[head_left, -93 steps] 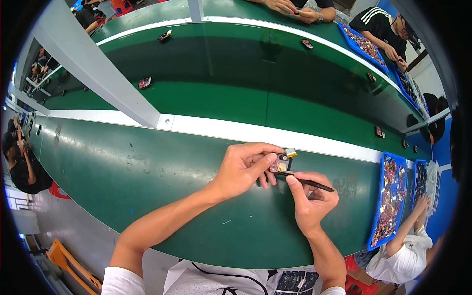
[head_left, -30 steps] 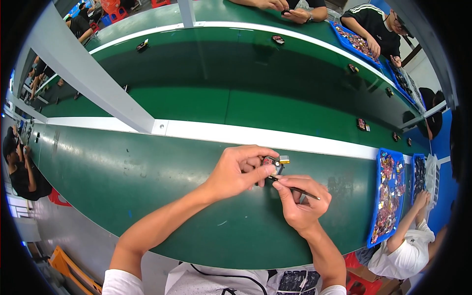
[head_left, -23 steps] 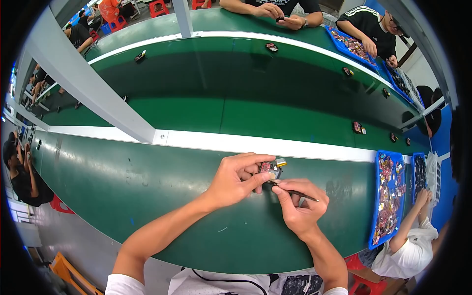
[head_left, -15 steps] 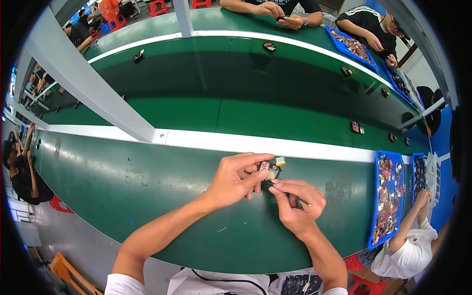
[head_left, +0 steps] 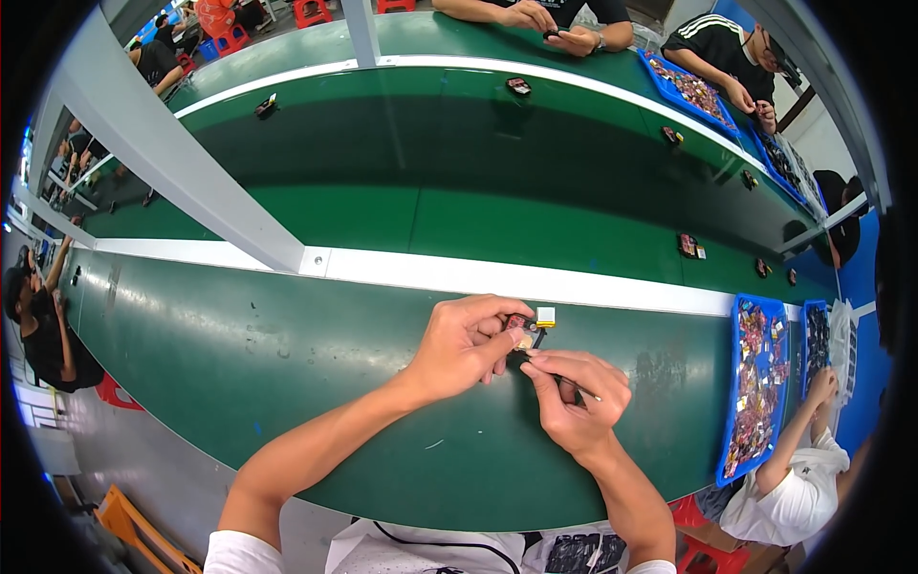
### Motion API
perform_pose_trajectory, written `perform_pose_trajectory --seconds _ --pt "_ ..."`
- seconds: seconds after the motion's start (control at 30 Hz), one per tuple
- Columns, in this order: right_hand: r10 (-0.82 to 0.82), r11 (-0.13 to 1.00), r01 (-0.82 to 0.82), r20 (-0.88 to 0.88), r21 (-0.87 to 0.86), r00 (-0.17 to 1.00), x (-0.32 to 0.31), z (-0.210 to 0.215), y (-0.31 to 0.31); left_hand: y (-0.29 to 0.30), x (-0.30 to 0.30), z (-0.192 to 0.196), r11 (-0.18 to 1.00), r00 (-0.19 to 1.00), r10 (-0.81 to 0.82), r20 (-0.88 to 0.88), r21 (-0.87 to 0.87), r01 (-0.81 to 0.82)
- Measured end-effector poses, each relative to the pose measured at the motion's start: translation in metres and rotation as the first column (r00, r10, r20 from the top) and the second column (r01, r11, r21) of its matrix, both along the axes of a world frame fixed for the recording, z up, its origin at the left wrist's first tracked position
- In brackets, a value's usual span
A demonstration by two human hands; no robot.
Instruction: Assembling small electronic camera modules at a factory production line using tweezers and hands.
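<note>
My left hand (head_left: 461, 346) grips a small black electronic device (head_left: 521, 337) with a circuit board in it, thumb across its front. A small silver and yellow battery (head_left: 546, 317) stands off its far right corner. Close against the device's near edge is my right hand (head_left: 585, 390), fingertips pinched together. A thin metal tool (head_left: 589, 392) lies in that hand, its rear end sticking out past the fingers. The tool's tip is hidden among the fingertips, so I cannot make out what it touches.
A blue tray (head_left: 732, 402) of small colourful parts stands on the green table (head_left: 316, 383) to my right, with another blue tray (head_left: 805, 335) beyond. Behind the white rail (head_left: 459, 275), a green belt (head_left: 373, 206) carries several devices. A grey post (head_left: 182, 143) rises left. Other people work around.
The battery has tipped so that more of its pale face shows. The belt and the devices on it have shifted slightly left. Both my hands keep almost the same place and grip.
</note>
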State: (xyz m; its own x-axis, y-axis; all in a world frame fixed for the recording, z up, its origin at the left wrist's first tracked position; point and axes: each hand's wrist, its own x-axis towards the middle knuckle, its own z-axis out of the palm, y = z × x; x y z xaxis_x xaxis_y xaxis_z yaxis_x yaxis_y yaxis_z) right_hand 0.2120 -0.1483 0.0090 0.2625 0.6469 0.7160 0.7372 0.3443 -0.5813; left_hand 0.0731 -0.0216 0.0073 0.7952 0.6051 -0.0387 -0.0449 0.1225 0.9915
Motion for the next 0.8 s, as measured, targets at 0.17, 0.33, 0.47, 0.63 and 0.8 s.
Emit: perform_pose_trajectory --seconds 0.17,0.33,0.47,0.63,0.8 --pt "0.004 1.000 -0.004 -0.018 -0.006 1.000 0.000 -0.001 0.000 0.000 0.000 0.000 1.000 1.000 0.003 -0.006 -0.001 -0.003" --pt "-0.033 0.997 0.031 -0.027 -0.065 0.999 -0.001 0.005 -0.002 0.001 0.001 0.000 1.000 1.000 -0.003 -0.003 -0.011 0.003" --pt "-0.028 0.998 0.026 -0.044 -0.056 0.999 -0.001 0.004 -0.001 0.000 0.001 0.001 0.999 1.000 0.005 -0.007 -0.037 -0.005" --pt "-0.030 0.999 0.028 -0.080 -0.022 0.996 0.000 0.000 -0.002 0.000 0.003 0.001 0.997 0.998 0.057 0.016 -0.046 -0.057" --pt "-0.059 0.997 0.066 -0.181 0.035 0.982 0.001 -0.004 -0.003 0.039 0.015 0.008 0.958 0.958 0.286 0.002 -0.013 -0.286"
